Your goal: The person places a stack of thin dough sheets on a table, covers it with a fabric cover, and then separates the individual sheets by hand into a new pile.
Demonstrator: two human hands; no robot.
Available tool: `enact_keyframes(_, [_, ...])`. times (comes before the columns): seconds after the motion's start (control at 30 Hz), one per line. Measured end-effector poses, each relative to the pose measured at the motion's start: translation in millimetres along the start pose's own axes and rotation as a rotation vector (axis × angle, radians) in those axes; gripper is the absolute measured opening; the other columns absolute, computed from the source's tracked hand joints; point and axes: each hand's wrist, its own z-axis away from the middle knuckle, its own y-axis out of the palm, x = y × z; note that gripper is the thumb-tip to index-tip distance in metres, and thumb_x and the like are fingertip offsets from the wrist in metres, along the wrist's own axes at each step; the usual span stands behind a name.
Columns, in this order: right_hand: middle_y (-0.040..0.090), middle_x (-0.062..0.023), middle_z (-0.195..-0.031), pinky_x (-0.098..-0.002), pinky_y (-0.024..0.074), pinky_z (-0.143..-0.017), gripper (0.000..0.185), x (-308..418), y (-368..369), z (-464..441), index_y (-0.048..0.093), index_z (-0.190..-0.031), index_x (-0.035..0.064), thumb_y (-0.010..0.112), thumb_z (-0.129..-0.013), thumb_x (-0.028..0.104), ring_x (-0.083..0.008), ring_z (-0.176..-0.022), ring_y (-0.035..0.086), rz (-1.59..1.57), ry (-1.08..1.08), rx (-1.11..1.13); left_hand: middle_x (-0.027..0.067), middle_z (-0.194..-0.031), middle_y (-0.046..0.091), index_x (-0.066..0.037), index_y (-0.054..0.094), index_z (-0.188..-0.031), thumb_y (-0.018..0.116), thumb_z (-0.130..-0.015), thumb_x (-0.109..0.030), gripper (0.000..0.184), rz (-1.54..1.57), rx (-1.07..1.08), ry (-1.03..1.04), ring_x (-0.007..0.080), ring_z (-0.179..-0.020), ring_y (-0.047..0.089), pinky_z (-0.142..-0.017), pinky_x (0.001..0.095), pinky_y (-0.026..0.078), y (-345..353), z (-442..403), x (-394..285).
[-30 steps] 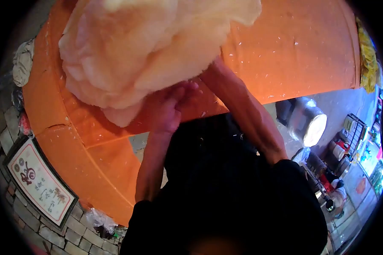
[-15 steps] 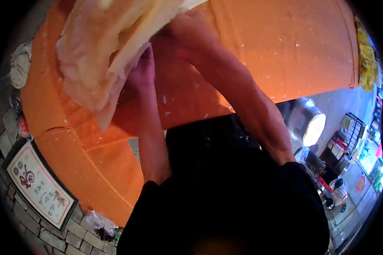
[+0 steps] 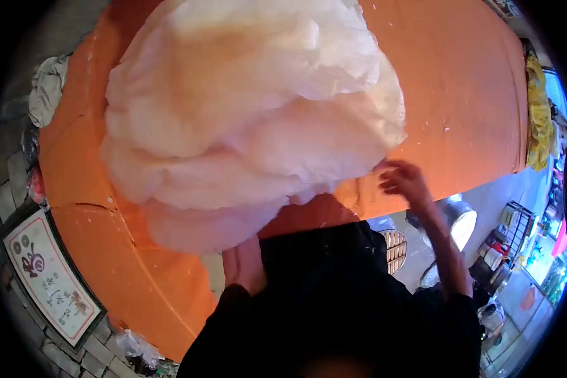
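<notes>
A large, layered, fluffy mass in pale pink and cream fills the upper middle of the view. It hangs over the orange-covered table. My left forearm runs up beneath its near edge, and the mass hides my left hand and fingers. Off the mass's lower right edge is my right hand, with fingers bent and apart and nothing seen in them. Whether a fingertip touches the edge I cannot tell.
Small white flakes dot the orange cover. A framed sign stands at lower left on grey bricks, near a clear plastic bag. Yellow cloth hangs at the right edge. A slatted round stool and a bright round object stand below.
The fluffy mass has swung down and right, spreading wide across the view. My right hand has come away from it and drawn back right. My left hand has gone under the mass.
</notes>
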Motion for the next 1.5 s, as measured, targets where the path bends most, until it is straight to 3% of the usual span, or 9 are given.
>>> enact_keyframes(0.17, [0.067, -0.0079, -0.096, -0.0284, 0.0525, -0.077, 0.029, 121.7, 3.1, -10.5, 0.062, -0.114, -0.0007, 0.064, -0.093, 0.018, -0.0129, -0.087, 0.064, 0.133, -0.484, -0.364, 0.0134, -0.133, 0.055, -0.004, 0.052, -0.132, 0.051, -0.096, -0.025, 0.042, -0.068, -0.002, -0.052, 0.0268, -0.121, 0.052, -0.103, 0.0467, 0.042, -7.3, -11.2, 0.1])
enact_keyframes(0.37, [0.064, -0.0168, -0.099, -0.0424, 0.0507, -0.081, 0.032, 237.1, 159.9, -87.1, 0.065, -0.109, 0.0021, 0.069, -0.084, 0.022, -0.0296, -0.090, 0.063, 0.772, -1.246, -0.277, 0.0132, -0.132, 0.055, -0.004, 0.052, -0.132, 0.051, -0.096, -0.024, 0.041, -0.153, 0.007, -0.096, 0.0264, -0.120, 0.053, -0.102, 0.0458, 0.042, -8.4, -38.1, -11.5])
enact_keyframes(0.47, [0.058, -0.0278, -0.112, -0.0629, 0.0303, -0.100, 0.059, 207.9, 230.4, -139.9, 0.063, -0.115, 0.0032, 0.053, -0.086, 0.053, -0.0479, -0.113, 0.046, 0.900, -1.166, -0.276, 0.0131, -0.132, 0.055, -0.004, 0.052, -0.132, 0.052, -0.096, -0.024, 0.041, -0.206, 0.046, -0.107, 0.0263, -0.120, 0.053, -0.102, 0.0453, 0.042, -0.6, -61.4, -13.2])
enact_keyframes(0.5, [0.053, -0.0327, -0.121, -0.0688, 0.0237, -0.102, 0.064, 192.0, 252.2, -147.8, 0.062, -0.120, 0.0040, 0.055, -0.083, 0.056, -0.0504, -0.119, 0.043, 0.772, -1.248, -0.426, 0.0131, -0.132, 0.056, -0.004, 0.052, -0.132, 0.052, -0.095, -0.024, 0.041, -0.218, 0.056, -0.104, 0.0262, -0.120, 0.053, -0.102, 0.0451, 0.042, 3.7, -66.6, -12.6])
enact_keyframes(0.63, [0.036, -0.0381, -0.138, -0.0725, 0.0119, -0.106, 0.075, 173.9, 256.6, -139.3, 0.059, -0.126, 0.0049, 0.058, -0.076, 0.061, -0.0567, -0.133, 0.027, 0.621, -1.167, -0.279, 0.0130, -0.132, 0.056, -0.004, 0.052, -0.131, 0.052, -0.095, -0.023, 0.041, -0.286, 0.084, -0.096, 0.0259, -0.120, 0.053, -0.102, 0.0445, 0.042, 19.8, -83.2, -15.1])
enact_keyframes(0.97, [0.038, -0.0406, -0.135, -0.0767, 0.0079, -0.104, 0.086, 192.5, 192.4, -47.0, 0.056, -0.126, 0.0009, 0.062, -0.067, 0.064, -0.0586, -0.133, 0.024, 0.383, -1.484, -0.505, 0.0127, -0.131, 0.057, -0.003, 0.053, -0.131, 0.053, -0.095, -0.022, 0.041, -0.504, 0.284, -0.072, 0.0253, -0.119, 0.054, -0.101, 0.0429, 0.043, 87.2, -77.3, 14.6])
enact_keyframes(1.13, [0.036, -0.0309, -0.143, -0.0777, 0.0049, -0.104, 0.084, 192.9, 124.9, 15.9, 0.049, -0.136, 0.0055, 0.052, -0.077, 0.065, -0.0559, -0.137, 0.018, 0.470, -1.526, -0.641, 0.0125, -0.131, 0.057, -0.003, 0.053, -0.131, 0.053, -0.095, -0.022, 0.041, -0.614, 0.399, -0.047, 0.0250, -0.119, 0.054, -0.100, 0.0421, 0.043, 144.0, -52.2, 47.2])
enact_keyframes(1.27, [0.038, -0.0257, -0.144, -0.0757, 0.0205, -0.103, 0.070, 167.8, 47.2, 66.9, 0.043, -0.142, 0.0155, 0.041, -0.086, 0.057, -0.0525, -0.135, 0.025, 0.992, -1.355, -0.964, 0.0124, -0.130, 0.057, -0.003, 0.053, -0.131, 0.054, -0.095, -0.021, 0.040, -0.686, 0.499, -0.017, 0.0248, -0.118, 0.054, -0.100, 0.0415, 0.044, 203.7, -31.4, 86.4])
enact_keyframes(1.5, [0.039, -0.0249, -0.142, -0.0726, 0.0287, -0.100, 0.070, 104.3, -115.7, 141.0, 0.045, -0.140, 0.0145, 0.055, -0.077, 0.044, -0.0463, -0.131, 0.036, 0.965, -1.248, -1.068, 0.0122, -0.130, 0.058, -0.002, 0.054, -0.130, 0.054, -0.094, -0.020, 0.040, -0.801, 0.616, 0.050, 0.0243, -0.118, 0.055, -0.100, 0.0404, 0.044, 321.7, 21.7, 173.7])
